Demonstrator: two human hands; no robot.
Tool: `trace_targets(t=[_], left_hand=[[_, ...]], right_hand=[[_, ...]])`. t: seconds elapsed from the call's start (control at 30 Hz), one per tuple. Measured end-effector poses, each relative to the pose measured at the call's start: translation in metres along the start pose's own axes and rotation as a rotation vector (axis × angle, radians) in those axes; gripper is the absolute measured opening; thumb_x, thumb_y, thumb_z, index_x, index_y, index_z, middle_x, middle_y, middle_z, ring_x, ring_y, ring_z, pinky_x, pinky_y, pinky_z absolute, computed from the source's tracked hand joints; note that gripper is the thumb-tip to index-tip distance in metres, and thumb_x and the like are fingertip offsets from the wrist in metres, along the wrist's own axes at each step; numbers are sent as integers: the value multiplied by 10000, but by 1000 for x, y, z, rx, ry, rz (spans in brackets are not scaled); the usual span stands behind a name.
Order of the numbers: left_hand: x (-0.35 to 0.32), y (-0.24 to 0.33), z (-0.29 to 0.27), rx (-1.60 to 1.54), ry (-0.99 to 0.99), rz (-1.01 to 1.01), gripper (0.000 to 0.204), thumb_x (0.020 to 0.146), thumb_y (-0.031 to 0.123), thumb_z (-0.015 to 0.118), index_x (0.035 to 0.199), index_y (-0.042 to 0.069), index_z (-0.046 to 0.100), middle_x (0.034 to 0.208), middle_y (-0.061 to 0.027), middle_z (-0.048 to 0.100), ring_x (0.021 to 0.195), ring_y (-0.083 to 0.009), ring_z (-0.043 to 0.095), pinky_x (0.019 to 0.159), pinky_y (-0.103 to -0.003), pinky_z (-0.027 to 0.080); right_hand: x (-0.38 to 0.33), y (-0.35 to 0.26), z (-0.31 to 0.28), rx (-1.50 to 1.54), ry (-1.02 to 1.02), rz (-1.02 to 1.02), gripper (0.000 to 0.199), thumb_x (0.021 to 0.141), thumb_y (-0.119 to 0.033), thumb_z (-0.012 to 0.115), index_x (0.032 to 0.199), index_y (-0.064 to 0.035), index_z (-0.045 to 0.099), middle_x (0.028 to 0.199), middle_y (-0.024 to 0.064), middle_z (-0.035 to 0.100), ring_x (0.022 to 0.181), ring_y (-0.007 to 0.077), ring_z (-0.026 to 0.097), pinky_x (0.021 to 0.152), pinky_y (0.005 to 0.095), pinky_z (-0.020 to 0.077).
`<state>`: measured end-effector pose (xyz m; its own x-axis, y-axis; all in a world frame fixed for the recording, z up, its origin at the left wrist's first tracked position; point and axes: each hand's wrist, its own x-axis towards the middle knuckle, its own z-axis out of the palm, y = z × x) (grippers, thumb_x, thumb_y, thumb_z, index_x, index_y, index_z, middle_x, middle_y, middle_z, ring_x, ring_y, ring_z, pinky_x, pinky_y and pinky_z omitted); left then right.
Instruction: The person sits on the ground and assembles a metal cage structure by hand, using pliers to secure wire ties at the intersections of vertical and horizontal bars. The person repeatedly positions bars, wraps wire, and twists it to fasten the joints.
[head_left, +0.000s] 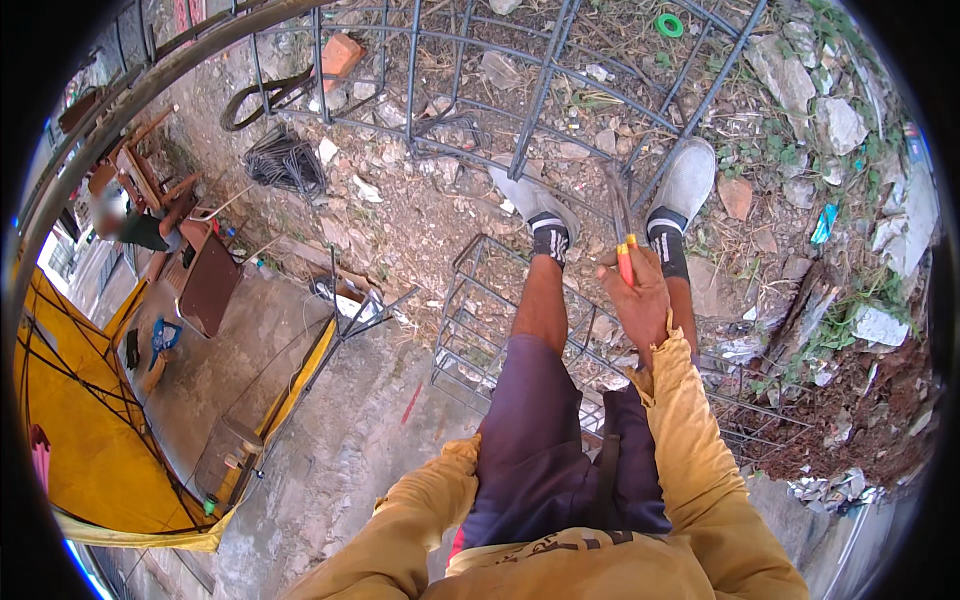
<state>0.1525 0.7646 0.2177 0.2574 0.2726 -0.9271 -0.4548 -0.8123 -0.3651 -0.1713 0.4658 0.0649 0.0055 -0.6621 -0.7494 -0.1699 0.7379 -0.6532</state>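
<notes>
My right hand (640,298) is closed around the red and yellow handles of a pair of pliers (624,238). Their dark metal end points away from me, close to a bar of the steel rebar cage (545,95) that stretches across the far side. My left sleeve (430,490) ends beside my thigh, and the hand itself does not show. Between and beside my legs lies a second, smaller cage of thin bars (470,300). My grey shoes (685,180) stand on the rubble at the near edge of the large cage.
A bundle of dark wire (285,162) and a broken brick (342,58) lie at the far left. A yellow tarp (90,400) and a brown chair (208,285) stand at the left, with a person nearby. Rocks (840,125) and weeds cover the right side.
</notes>
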Motion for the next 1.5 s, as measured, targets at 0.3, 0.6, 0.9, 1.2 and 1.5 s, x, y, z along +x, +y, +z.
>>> trace_targets(t=[0.3, 0.6, 0.9, 1.2, 1.5], left_hand=[[-10, 82, 21, -227, 65, -50, 455, 962, 358, 595, 1306, 60, 600, 1266, -134, 651, 1144, -273, 609, 976, -408, 474], [-25, 63, -5, -399, 162, -104, 448, 958, 378, 593, 1294, 82, 612, 1271, -143, 651, 1139, -271, 620, 950, -421, 491], [-81, 244, -150, -664, 740, 229, 425, 993, 376, 571, 1281, 63, 577, 1193, -91, 655, 1011, -182, 617, 813, -323, 504], [-37, 434, -163, -331, 72, 956, 419, 1050, 262, 510, 1336, -45, 518, 1201, -169, 645, 1009, -190, 649, 836, -306, 543], [-2, 477, -205, 321, 106, 1078, 430, 1028, 238, 528, 1371, -22, 530, 1276, -173, 631, 1106, -191, 618, 960, -307, 485]], right_hand=[[2, -13, -33, 366, 24, 319, 136, 931, -157, 672, 983, -32, 665, 763, -43, 540, 688, 41, 457, 616, 238, 395], [17, -43, -50, 594, 258, 314, 204, 970, -240, 641, 1062, -58, 635, 802, 27, 617, 578, 72, 538, 530, 234, 471], [31, -94, -65, 897, 441, 88, 228, 985, -242, 620, 1074, -32, 623, 815, 81, 647, 655, 142, 618, 566, 264, 511], [28, -75, -89, 724, 540, -23, 366, 1019, -213, 543, 1294, 28, 536, 1204, 175, 613, 1007, 212, 619, 879, 367, 516], [-17, -49, -126, 688, 516, -175, 378, 1021, -200, 533, 1315, 37, 522, 1240, 190, 591, 1008, 218, 607, 878, 359, 502]])
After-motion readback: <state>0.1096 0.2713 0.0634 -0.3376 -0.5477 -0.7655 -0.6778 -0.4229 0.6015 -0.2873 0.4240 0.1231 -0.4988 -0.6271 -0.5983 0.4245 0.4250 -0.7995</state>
